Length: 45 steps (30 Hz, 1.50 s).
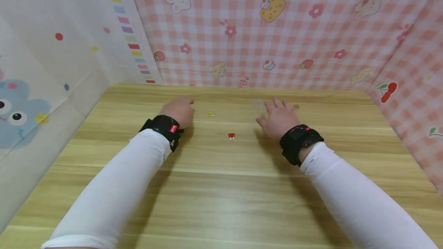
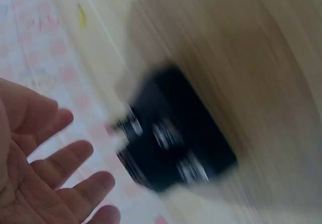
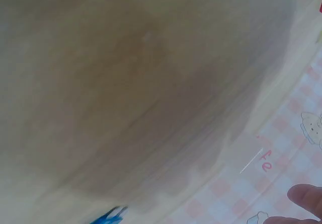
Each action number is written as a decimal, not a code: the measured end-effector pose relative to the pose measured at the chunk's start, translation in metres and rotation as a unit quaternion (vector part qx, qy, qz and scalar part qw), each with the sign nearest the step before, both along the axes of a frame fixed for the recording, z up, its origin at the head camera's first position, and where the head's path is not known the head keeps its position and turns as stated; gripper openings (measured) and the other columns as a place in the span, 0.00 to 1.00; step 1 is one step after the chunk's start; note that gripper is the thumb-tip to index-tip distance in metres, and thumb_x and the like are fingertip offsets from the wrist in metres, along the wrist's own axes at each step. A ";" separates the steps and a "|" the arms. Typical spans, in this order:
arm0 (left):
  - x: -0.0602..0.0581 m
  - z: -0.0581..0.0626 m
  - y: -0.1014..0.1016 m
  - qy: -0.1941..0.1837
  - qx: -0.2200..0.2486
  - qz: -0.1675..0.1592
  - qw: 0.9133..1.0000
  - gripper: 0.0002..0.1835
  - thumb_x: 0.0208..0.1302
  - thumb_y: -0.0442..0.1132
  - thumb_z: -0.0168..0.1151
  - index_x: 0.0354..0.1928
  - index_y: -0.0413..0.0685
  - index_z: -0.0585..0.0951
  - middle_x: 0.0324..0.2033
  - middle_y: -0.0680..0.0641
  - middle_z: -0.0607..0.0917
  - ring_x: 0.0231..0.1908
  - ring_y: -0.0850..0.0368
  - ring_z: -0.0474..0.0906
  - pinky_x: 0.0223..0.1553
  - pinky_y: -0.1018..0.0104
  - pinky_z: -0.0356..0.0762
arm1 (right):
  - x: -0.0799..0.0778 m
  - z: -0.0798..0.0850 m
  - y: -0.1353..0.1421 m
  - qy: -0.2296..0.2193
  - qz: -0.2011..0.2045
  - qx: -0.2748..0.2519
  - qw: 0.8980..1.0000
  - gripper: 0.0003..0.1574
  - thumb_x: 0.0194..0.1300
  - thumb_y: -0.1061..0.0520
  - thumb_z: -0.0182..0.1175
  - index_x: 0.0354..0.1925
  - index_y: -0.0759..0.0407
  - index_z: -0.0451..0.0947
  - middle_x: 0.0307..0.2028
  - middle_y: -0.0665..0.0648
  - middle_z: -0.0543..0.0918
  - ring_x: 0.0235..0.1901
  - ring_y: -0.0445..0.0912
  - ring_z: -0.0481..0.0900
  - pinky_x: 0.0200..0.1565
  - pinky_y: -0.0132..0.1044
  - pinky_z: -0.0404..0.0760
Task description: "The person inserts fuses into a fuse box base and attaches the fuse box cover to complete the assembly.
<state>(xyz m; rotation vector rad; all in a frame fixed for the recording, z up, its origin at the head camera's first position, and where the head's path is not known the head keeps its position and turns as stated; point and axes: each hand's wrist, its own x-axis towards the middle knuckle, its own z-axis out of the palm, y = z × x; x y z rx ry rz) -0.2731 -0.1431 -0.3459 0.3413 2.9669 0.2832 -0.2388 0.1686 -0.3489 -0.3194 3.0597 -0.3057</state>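
Note:
My left hand [image 1: 180, 111] is over the left of the table, its fingers [image 2: 65, 168] loosely bent and holding nothing. Beside them in the left wrist view is a blurred black block with metal prongs [image 2: 176, 128], hidden by my arm in the head view. A yellow blade fuse [image 1: 211, 114] lies right of this hand, and a red blade fuse [image 1: 231, 136] lies nearer me. My right hand [image 1: 279, 119] has its fingers spread over the table, nothing in its grasp. Close to its fingertips is a clear flat piece [image 1: 258, 102]; a small brown piece [image 1: 296, 106] lies just right.
A blue piece with metal prongs [image 3: 109, 217] shows at the bottom of the right wrist view. Pink checked cloth [image 1: 242, 49] stands behind the wooden table [image 1: 214, 195]. More printed cloth walls [image 1: 45, 49] flank it left and right.

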 end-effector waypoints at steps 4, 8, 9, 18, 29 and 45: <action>-0.004 0.001 -0.021 -0.031 0.009 -0.006 0.999 0.24 0.66 0.31 0.42 0.64 0.46 0.68 0.60 0.41 0.72 0.48 0.49 0.71 0.47 0.55 0.71 | 0.003 0.002 0.006 0.020 0.000 -0.012 1.000 0.40 0.67 0.39 0.48 0.68 0.61 0.57 0.69 0.68 0.50 0.64 0.65 0.44 0.62 0.65 0.47; -0.007 -0.001 -0.038 -0.047 0.011 -0.010 0.999 0.29 0.59 0.24 0.41 0.63 0.49 0.70 0.59 0.41 0.72 0.45 0.50 0.68 0.47 0.55 0.69 | 0.006 0.005 0.011 0.032 0.011 -0.018 0.999 0.40 0.67 0.41 0.49 0.67 0.65 0.58 0.68 0.70 0.52 0.64 0.64 0.46 0.63 0.62 0.48; -0.007 -0.001 -0.041 -0.046 0.011 -0.009 0.999 0.30 0.59 0.24 0.42 0.63 0.51 0.71 0.58 0.41 0.73 0.45 0.50 0.68 0.47 0.54 0.68 | 0.007 0.006 0.013 0.034 0.014 -0.017 0.999 0.40 0.67 0.42 0.50 0.66 0.65 0.58 0.68 0.70 0.53 0.65 0.63 0.46 0.63 0.61 0.48; -0.004 0.000 -0.046 -0.069 -0.015 -0.014 0.997 0.29 0.62 0.25 0.45 0.63 0.58 0.72 0.55 0.42 0.75 0.42 0.49 0.69 0.43 0.56 0.70 | 0.011 0.009 0.024 0.028 0.019 -0.039 0.999 0.40 0.68 0.42 0.50 0.67 0.65 0.57 0.68 0.70 0.52 0.66 0.62 0.43 0.66 0.55 0.44; -0.007 0.000 -0.048 -0.091 -0.054 -0.024 0.994 0.31 0.59 0.24 0.45 0.64 0.54 0.70 0.54 0.39 0.76 0.39 0.48 0.69 0.37 0.59 0.70 | 0.018 0.010 0.032 0.020 0.008 -0.053 0.998 0.38 0.68 0.44 0.51 0.66 0.66 0.59 0.68 0.70 0.51 0.66 0.62 0.42 0.66 0.56 0.43; -0.003 -0.006 -0.053 -0.013 -0.087 -0.054 0.995 0.27 0.56 0.24 0.51 0.58 0.50 0.75 0.47 0.38 0.81 0.42 0.49 0.74 0.47 0.53 0.73 | 0.019 0.006 0.049 0.007 0.008 -0.066 0.998 0.39 0.68 0.43 0.49 0.65 0.67 0.59 0.67 0.73 0.52 0.66 0.62 0.44 0.65 0.55 0.44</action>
